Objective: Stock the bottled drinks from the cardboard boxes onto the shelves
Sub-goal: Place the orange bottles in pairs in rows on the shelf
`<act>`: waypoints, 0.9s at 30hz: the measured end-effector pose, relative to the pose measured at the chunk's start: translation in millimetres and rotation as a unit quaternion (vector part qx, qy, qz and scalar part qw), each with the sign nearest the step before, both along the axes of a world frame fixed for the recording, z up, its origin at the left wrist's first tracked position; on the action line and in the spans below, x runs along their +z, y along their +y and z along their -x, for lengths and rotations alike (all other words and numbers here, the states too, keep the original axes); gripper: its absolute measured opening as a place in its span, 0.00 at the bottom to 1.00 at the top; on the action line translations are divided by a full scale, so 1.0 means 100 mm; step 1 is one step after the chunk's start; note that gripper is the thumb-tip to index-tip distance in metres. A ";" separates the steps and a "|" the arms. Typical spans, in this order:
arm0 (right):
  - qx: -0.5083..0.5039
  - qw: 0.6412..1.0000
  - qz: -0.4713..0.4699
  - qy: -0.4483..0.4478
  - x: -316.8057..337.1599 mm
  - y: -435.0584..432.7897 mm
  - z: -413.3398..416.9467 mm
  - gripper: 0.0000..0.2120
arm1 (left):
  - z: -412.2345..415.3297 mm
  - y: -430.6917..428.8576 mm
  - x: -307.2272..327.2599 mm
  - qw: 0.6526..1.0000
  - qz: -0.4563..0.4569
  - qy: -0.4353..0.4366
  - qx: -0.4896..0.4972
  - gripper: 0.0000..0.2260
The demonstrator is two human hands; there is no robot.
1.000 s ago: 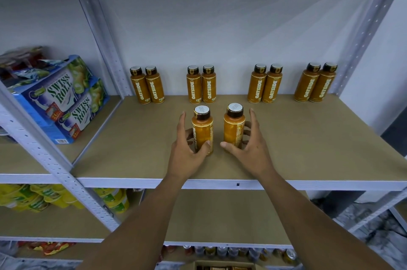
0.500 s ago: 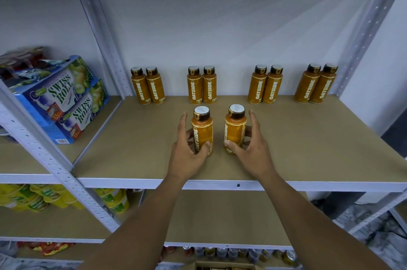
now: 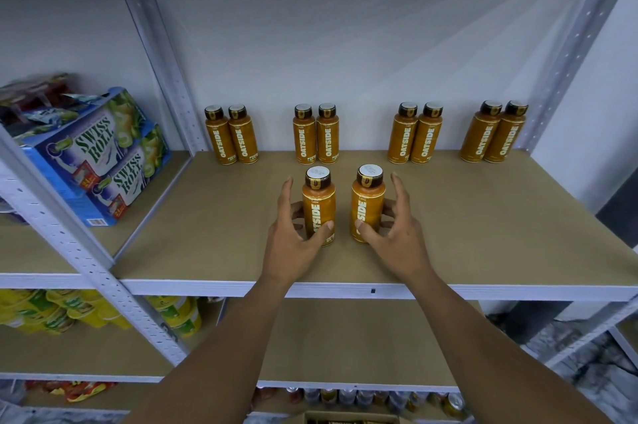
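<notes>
The left hand (image 3: 293, 240) loosely grips the left bottle (image 3: 319, 209) and the right hand (image 3: 397, 244) the right bottle (image 3: 367, 206), both upright on the shelf (image 3: 483, 223), apparently starting a second row before the back pairs (image 3: 305, 140).

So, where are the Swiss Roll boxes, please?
Head view, far left: the two Swiss Roll boxes lie stacked on the neighbouring shelf, beyond the upright, left of the Oatside bottles.

Shop stockroom — metal shelving (image 3: 379, 291), rows of bottled drinks (image 3: 316, 135), snack boxes (image 3: 100, 154).
</notes>
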State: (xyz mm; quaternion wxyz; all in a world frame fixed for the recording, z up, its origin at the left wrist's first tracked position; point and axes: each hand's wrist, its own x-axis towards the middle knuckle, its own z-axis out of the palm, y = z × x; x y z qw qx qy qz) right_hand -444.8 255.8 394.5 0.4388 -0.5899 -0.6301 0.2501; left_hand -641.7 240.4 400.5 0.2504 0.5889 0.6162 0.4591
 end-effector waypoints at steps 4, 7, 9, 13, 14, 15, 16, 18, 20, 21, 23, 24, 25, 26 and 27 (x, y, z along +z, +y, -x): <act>0.005 1.000 -0.007 -0.006 0.00 0.00 0.01 0.53 | 0.00 0.00 -0.01 1.000 0.004 0.003 -0.011 0.47; 0.010 1.000 -0.007 -0.003 -0.01 0.02 0.00 0.50 | 0.01 -0.01 -0.01 1.000 0.006 -0.002 -0.019 0.47; 0.018 1.000 -0.006 0.001 -0.02 0.02 -0.02 0.48 | 0.01 0.00 -0.02 1.000 0.005 0.000 -0.015 0.48; 0.031 0.999 -0.010 0.001 -0.04 0.01 -0.03 0.44 | 0.01 0.02 -0.03 1.000 0.005 -0.002 -0.015 0.48; 0.035 0.999 -0.010 0.003 -0.04 0.01 -0.03 0.44 | 0.01 0.03 -0.03 1.000 0.004 -0.003 -0.017 0.48; 0.038 0.999 -0.010 0.003 -0.04 0.02 -0.03 0.44 | 0.02 0.03 -0.03 1.000 0.003 -0.003 -0.020 0.47; 0.042 0.999 -0.010 0.004 -0.04 0.02 -0.03 0.44 | 0.02 0.03 -0.04 1.000 0.001 -0.002 -0.024 0.46; 0.048 0.999 -0.012 0.008 -0.04 0.02 -0.04 0.44 | 0.02 0.04 -0.04 0.999 -0.005 0.004 -0.032 0.44; 0.053 0.998 -0.009 0.010 -0.04 0.02 -0.03 0.45 | 0.03 0.04 -0.05 0.999 -0.012 0.010 -0.039 0.42; 0.056 0.998 -0.008 0.009 -0.05 0.02 -0.03 0.45 | 0.03 0.04 -0.05 0.999 -0.014 0.010 -0.042 0.42; 0.063 0.998 -0.007 0.007 -0.04 0.02 -0.02 0.45 | 0.03 0.04 -0.05 0.999 -0.014 0.010 -0.047 0.41; 0.065 0.998 -0.007 0.007 -0.04 0.02 -0.02 0.45 | 0.03 0.03 -0.05 0.999 -0.013 0.010 -0.051 0.41; 0.067 0.998 -0.007 0.007 -0.03 0.01 -0.02 0.45 | 0.04 0.03 -0.05 0.998 -0.013 0.010 -0.056 0.41; 0.068 0.998 -0.007 0.007 -0.03 0.01 -0.02 0.45 | 0.04 0.03 -0.06 0.998 -0.013 0.011 -0.061 0.41; 0.070 0.997 -0.006 0.007 -0.02 0.00 -0.02 0.45 | 0.04 0.03 -0.06 0.998 -0.013 0.011 -0.064 0.41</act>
